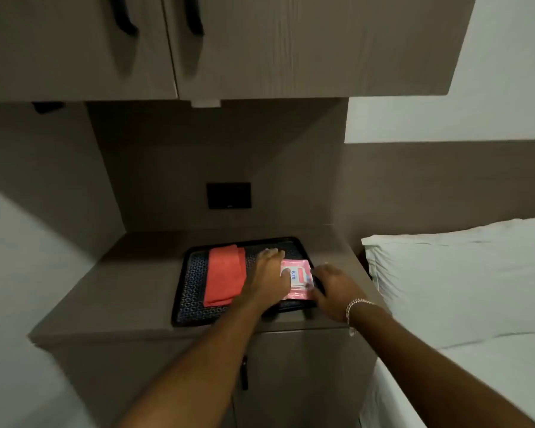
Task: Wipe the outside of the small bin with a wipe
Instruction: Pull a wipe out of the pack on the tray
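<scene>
Overhead, head view only. Black tray (195, 304) with a patterned liner sits on the brown counter (130, 288), under wall cabinets (260, 47) with two dark handles. A dark plate (228, 195) is set in the back wall of the niche.

On the tray: folded red cloth (224, 276) at left, pink wipe pack (297, 279) at right, lying flat, white label up with blue print. Cloth and pack are apart, with the left hand between them.

Left hand (269, 274) lies palm down over the pack's left edge, fingers spread flat toward the tray's far rim, thumb on the label. It presses rather than grips; nothing is lifted.

Right hand (331, 288) is at the pack's right, near corner, fingers curled down at the label edge. Blur and the hand's own back hide the fingertips; cannot tell whether they pinch anything. A silver bracelet (357, 305) is on that wrist.

Small bin: not seen anywhere in this view.

White pillow (460, 279) and bed sheet lie right of the counter. A cabinet door below the counter has a dark handle (244, 373).
</scene>
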